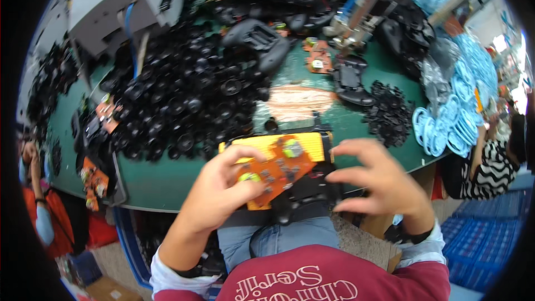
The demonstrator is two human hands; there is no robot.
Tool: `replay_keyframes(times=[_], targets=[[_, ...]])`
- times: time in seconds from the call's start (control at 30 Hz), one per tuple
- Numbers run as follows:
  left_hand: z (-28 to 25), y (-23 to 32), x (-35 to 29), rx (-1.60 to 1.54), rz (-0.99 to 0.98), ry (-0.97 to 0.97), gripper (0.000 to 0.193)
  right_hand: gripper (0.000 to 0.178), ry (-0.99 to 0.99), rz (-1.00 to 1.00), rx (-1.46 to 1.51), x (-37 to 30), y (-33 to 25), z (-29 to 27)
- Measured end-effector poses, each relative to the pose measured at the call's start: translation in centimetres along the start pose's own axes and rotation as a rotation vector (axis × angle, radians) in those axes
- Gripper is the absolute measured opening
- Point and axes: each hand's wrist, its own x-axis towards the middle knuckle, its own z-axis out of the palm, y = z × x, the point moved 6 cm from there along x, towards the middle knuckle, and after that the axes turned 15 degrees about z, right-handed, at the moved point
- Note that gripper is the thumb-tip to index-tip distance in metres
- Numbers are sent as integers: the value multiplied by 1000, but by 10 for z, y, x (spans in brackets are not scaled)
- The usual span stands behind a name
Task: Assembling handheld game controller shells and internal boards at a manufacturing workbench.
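Note:
An orange-brown circuit board (277, 170) with yellow-green round parts is tilted in front of me, its left end pinched between the thumb and fingers of my left hand (220, 187). Beneath it lies a yellow ribbed pad (317, 144) with a dark edge, at the front of the table. A black plastic shell (305, 188) shows below the board's right end, partly hidden by it. My right hand (376, 181) hovers just right of the pad and shell, fingers spread and curved, with nothing visible in it.
A large heap of black round caps (189, 89) covers the green table (150, 184) at left. Black controller shells (259, 44) lie beyond. Small black parts (388, 111) and light-blue rings (446, 125) are piled right. A grey box (120, 5) stands back left; a metal fixture (354, 28) back right.

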Motion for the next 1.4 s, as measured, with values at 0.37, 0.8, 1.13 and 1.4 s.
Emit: replay_keyframes(times=[0.37,0.8,1.13,1.4], targets=[[-7,-10,-8,-70,-93,144,47,20,484,309,77,-14,52,5],[4,-21,-8,-184,-193,50,49,7,594,694,-232,-41,118,4],[19,-25,-4,-133,-86,117,38,11,503,650,232,-35,81,-2],[23,-32,-1,-219,-74,132,40,16,176,616,1263,-3,14,54]])
